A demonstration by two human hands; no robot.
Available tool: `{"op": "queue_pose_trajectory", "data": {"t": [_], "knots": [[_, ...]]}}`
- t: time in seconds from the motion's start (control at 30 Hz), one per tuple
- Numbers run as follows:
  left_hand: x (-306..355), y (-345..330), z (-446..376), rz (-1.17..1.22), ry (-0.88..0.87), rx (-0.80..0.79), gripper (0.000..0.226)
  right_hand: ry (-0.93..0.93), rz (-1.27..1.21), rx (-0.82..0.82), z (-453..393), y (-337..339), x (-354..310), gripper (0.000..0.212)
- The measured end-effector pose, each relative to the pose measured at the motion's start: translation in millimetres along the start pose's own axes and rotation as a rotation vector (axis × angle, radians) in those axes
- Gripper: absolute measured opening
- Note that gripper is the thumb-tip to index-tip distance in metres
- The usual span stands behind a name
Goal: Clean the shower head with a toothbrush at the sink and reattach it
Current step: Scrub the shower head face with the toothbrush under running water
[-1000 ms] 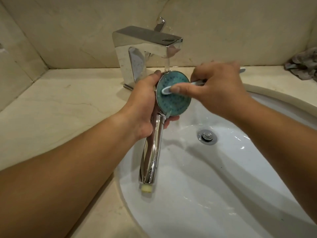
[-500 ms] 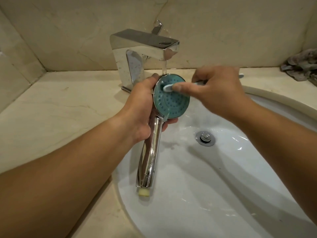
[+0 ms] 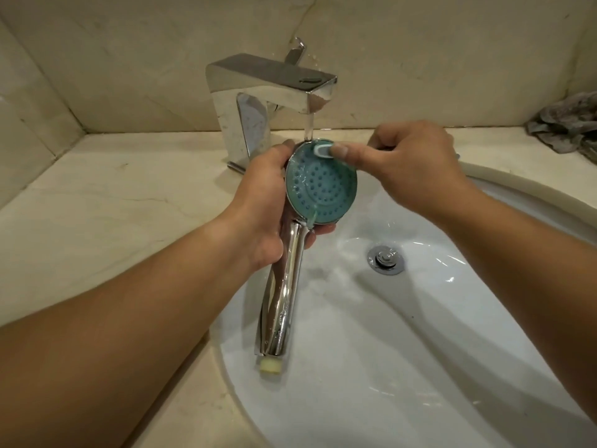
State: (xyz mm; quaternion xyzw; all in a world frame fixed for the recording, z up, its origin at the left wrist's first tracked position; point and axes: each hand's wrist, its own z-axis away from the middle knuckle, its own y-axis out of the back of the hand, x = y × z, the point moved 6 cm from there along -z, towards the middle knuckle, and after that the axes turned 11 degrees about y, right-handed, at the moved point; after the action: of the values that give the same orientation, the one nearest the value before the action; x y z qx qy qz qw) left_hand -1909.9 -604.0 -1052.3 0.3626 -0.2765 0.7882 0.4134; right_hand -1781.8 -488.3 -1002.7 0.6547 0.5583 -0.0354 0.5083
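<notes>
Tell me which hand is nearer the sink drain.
Right. The right hand hangs above and just behind the drain, scrubbing with the toothbrush; the left hand grips the shower head farther left.

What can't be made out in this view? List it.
- Toothbrush handle, head view: mostly covered by the right hand.
- Shower head back, head view: behind its own teal face and the left hand.
- Cloth, head view: cut off by the right edge.

obstacle: faucet (image 3: 271,92) just behind shower head (image 3: 321,185) | free: sink (image 3: 420,334) basin right, below
</notes>
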Motion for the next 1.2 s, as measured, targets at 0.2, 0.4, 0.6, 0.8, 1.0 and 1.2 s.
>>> {"op": "queue_pose_trajectory", "data": {"t": [0.2,0.4,0.6,0.8,1.0,1.2], "knots": [[0.4,-0.1,-0.3,0.005,-0.019,0.003,0.060,-0.033,-0.003,-0.020,1.4,-3.8,-0.3,0.068],[2.3,1.7,3.0,0.025,-0.017,0.002,0.057,-0.119,-0.060,-0.119,4.7,11.2,28.4,0.071],[3.2,3.4,0.4,0.056,-0.011,-0.010,0.060,0.023,0.035,-0.307,15.0,0.1,17.3,0.073],[3.2,5.7,0.5,0.086,-0.015,0.003,0.058,0.124,0.094,-0.227,10.5,7.4,11.1,0.069],[2.8,4.8,-1.4,0.088,-0.009,-0.024,0.058,0.208,0.140,-0.217,11.2,6.4,-0.2,0.063],[2.1,2.0,-1.1,0.046,0.004,-0.028,0.061,0.310,0.194,-0.237,14.8,-4.5,-10.0,0.054]]}}
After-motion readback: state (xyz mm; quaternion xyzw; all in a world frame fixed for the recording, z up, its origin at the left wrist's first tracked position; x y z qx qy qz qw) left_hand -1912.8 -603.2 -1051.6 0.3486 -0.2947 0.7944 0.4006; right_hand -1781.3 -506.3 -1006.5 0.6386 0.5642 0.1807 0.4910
